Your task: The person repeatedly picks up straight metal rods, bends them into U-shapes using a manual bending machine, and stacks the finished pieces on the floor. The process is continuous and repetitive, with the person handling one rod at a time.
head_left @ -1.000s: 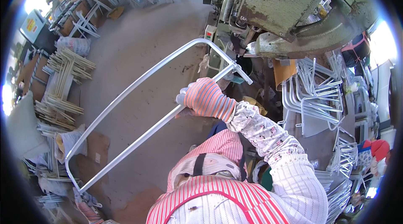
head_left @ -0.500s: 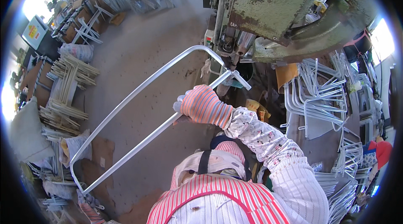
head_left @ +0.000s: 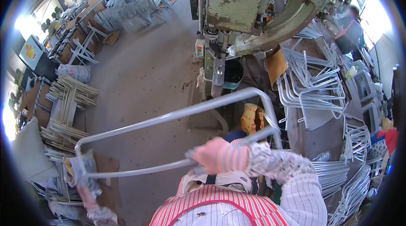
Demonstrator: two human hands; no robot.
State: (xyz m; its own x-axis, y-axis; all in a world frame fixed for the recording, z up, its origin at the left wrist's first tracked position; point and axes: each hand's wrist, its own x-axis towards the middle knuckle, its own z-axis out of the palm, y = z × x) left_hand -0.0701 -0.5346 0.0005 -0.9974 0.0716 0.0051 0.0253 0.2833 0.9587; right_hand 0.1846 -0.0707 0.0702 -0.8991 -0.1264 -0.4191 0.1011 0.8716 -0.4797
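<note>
A bent silver metal tube frame [head_left: 169, 117] stretches across the view in front of me, a long loop with rounded corners. Around its near bar, towards the right end, my right hand [head_left: 222, 156] is closed, in an orange-and-grey striped glove and blurred by motion. My left hand [head_left: 89, 194] is at the frame's lower left corner, closed on the tube there; its fingers are smeared and partly hidden. The frame's right end hangs over my right forearm, apart from the green machine [head_left: 237, 4] beyond.
Below the machine's worn head stands a dark bucket [head_left: 233, 78]. A yellow patterned cloth [head_left: 249, 118] lies near my lap. Bent tube frames [head_left: 313, 95] are piled at the right, and cream-coloured ones [head_left: 69, 92] at the left. Another person [head_left: 351, 31] is at the far right.
The tube frame has come away from the machine, towards me and to the right, swinging flatter. My right hand has moved nearer to my body with it. The view has shifted slightly.
</note>
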